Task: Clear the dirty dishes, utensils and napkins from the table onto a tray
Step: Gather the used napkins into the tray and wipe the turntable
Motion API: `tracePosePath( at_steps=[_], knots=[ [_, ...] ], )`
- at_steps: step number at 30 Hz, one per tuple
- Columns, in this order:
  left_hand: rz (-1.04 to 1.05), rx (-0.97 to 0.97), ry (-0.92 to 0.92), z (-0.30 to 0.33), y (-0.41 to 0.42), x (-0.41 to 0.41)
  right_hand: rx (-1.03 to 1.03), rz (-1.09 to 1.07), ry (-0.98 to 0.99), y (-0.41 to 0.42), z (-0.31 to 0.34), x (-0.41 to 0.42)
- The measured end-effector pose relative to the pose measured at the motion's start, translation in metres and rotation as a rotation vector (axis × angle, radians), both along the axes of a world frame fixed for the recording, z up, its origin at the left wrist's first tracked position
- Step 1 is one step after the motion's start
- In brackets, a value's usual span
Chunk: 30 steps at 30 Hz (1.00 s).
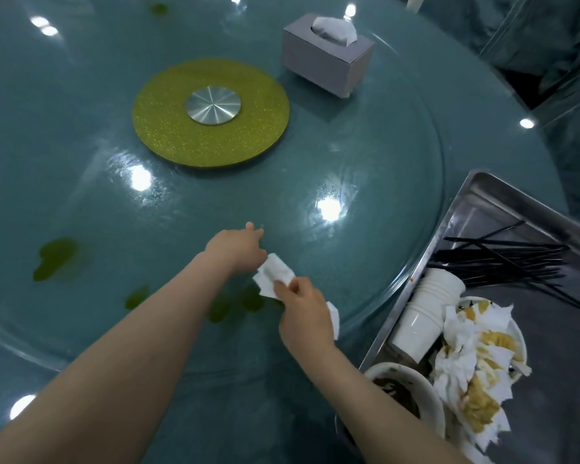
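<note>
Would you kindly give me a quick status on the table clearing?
Right hand pinching a white napkin; left hand reaching just past it, grip empty. Tray at right holds cups, chopsticks, soiled napkins. Green spills on table.

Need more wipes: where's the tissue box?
The tissue box stands on the far right of the table, beyond the gold turntable disc.

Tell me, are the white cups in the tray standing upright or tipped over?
Tipped over: the stacked white cups lie on their side in the tray.

Round teal glass table [81, 145], gold turntable hub [168, 135] — ceiling-light glare
</note>
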State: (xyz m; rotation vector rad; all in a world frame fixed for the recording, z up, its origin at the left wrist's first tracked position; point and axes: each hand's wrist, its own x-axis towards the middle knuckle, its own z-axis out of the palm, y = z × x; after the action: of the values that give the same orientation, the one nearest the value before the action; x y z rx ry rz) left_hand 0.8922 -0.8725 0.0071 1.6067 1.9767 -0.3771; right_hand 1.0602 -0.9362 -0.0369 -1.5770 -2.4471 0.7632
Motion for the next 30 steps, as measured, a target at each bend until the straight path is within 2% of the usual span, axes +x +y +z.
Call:
tracePosePath(
  at_steps=[4,10,13,16,24,30],
  knots=[
    [0.045,0.024,-0.054,0.000,0.003,-0.001,-0.017,0.035,0.013,-0.004,-0.003,-0.006],
    [0.228,0.142,-0.280,-0.005,-0.010,-0.020,-0.013,0.060,0.016,0.000,-0.007,0.002],
    [0.292,0.223,-0.238,-0.009,-0.031,-0.034,-0.154,0.002,0.112,0.005,-0.008,0.004],
    [0.274,0.232,-0.171,-0.011,-0.046,-0.049,-0.193,-0.088,0.178,0.010,-0.008,0.008],
    [0.213,0.199,-0.076,-0.011,-0.061,-0.068,-0.064,-0.106,0.050,0.038,-0.008,0.035],
    [0.176,0.182,-0.032,-0.015,-0.063,-0.080,0.027,-0.212,-0.036,0.068,0.002,0.052]
  ],
)
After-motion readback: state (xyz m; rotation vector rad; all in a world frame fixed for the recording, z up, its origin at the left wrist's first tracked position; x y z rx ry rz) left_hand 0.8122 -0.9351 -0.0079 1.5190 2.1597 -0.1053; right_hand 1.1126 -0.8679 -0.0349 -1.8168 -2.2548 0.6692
